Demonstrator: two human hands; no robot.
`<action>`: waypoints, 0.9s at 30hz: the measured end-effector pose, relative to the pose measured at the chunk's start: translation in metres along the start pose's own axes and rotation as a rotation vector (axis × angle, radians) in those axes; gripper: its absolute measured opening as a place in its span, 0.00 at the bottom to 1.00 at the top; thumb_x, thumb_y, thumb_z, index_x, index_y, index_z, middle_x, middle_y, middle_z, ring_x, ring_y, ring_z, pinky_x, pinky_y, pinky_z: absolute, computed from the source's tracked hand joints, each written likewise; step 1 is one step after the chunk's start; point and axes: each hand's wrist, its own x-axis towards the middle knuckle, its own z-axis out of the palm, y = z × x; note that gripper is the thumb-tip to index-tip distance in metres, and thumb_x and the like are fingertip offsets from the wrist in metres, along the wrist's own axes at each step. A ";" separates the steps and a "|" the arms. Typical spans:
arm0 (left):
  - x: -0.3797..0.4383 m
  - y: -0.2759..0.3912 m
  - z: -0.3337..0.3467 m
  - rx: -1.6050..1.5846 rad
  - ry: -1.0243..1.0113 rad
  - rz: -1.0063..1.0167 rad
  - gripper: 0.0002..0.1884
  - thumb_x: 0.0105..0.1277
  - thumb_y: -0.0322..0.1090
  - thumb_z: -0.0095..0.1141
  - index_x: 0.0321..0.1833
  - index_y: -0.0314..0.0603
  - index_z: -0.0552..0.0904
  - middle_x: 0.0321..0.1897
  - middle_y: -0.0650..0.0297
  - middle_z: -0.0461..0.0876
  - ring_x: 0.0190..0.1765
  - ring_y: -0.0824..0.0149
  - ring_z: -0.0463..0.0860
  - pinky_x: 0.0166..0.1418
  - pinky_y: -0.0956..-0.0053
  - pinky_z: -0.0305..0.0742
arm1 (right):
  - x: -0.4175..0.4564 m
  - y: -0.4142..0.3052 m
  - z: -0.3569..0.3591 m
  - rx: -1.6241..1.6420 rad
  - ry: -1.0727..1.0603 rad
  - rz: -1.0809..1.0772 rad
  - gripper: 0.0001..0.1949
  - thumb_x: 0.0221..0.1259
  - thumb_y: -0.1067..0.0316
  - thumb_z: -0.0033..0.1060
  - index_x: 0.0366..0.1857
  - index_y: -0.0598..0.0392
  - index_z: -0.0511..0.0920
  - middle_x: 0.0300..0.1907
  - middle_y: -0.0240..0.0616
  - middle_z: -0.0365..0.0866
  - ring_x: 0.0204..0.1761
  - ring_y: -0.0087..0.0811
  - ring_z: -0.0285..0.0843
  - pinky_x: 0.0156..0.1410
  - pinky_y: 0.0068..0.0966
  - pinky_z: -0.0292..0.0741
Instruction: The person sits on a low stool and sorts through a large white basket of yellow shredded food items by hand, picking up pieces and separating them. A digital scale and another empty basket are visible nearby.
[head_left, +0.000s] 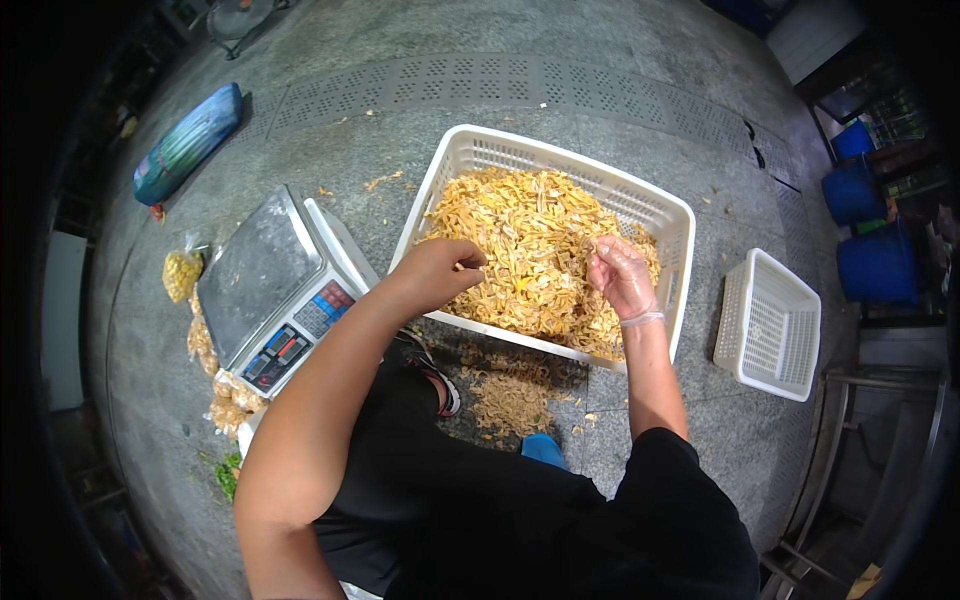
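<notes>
A white slatted plastic crate (555, 147) stands in front of me, heaped with yellow-brown food strips (525, 247). My left hand (444, 274) is bare and hovers over the crate's left side, its fingers curled. A small pale bit shows at its fingers; whether it is held I cannot tell. My right hand (624, 276) wears a clear plastic glove with a band at the wrist. Its fingers are closed on some strips at the right of the heap. Below the crate's near edge, a pile of paler brown strips (511, 394) lies on the floor.
A digital scale (259, 262) with a metal plate stands at the left, beside bagged food (182, 274). Farther off lies a blue-green plastic-wrapped bundle (187, 145). A smaller white basket (772, 330) sits at the right. Blue tubs (876, 262) and a metal frame (840, 420) line the right edge.
</notes>
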 end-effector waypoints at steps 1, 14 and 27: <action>0.000 0.001 0.002 -0.002 0.026 0.030 0.14 0.65 0.36 0.63 0.50 0.37 0.85 0.45 0.56 0.88 0.46 0.62 0.86 0.52 0.69 0.80 | -0.004 0.000 0.009 -0.007 -0.024 0.018 0.06 0.68 0.70 0.61 0.43 0.58 0.78 0.25 0.36 0.80 0.20 0.25 0.73 0.25 0.19 0.69; 0.012 0.029 0.021 -0.175 0.228 0.261 0.05 0.64 0.30 0.65 0.36 0.36 0.84 0.27 0.67 0.83 0.30 0.77 0.79 0.35 0.79 0.74 | -0.031 -0.019 0.127 -0.498 -0.105 -0.162 0.04 0.71 0.70 0.60 0.40 0.58 0.80 0.27 0.29 0.80 0.25 0.16 0.73 0.30 0.15 0.70; 0.016 0.018 0.015 -0.316 0.155 0.245 0.04 0.64 0.29 0.64 0.36 0.35 0.85 0.26 0.70 0.83 0.30 0.81 0.77 0.34 0.82 0.71 | -0.032 -0.008 0.142 -0.428 -0.031 -0.286 0.04 0.68 0.74 0.62 0.43 0.57 0.81 0.30 0.29 0.80 0.29 0.16 0.75 0.34 0.14 0.72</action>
